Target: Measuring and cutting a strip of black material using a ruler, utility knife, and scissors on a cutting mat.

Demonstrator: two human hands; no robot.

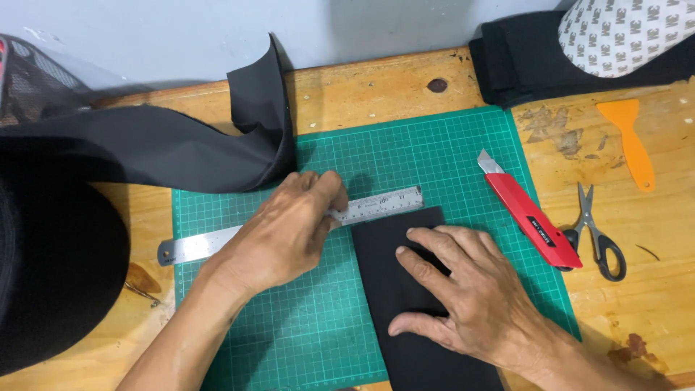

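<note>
— Where is each hand?

— The left hand (286, 232) lies on a metal ruler (289, 226), fingers curled together and pressing it onto the green cutting mat (427, 152). The right hand (463, 293) rests flat, fingers spread apart, on a black fabric strip (384, 268).

— And how do the ruler and strip lie?

— The ruler runs slantwise across the mat, its left end out over the wooden tabletop (362, 87). The strip lies on the mat, its top edge touching the ruler's right part, its length running down toward the person.

— What else is around?

— A red utility knife (528, 213) lies at the mat's right edge, with scissors (597, 232) just beside it and an orange scraper (631, 141) farther up. A big piece of black fabric (145, 148) lies to the left, its corner curled up behind the left hand.
</note>
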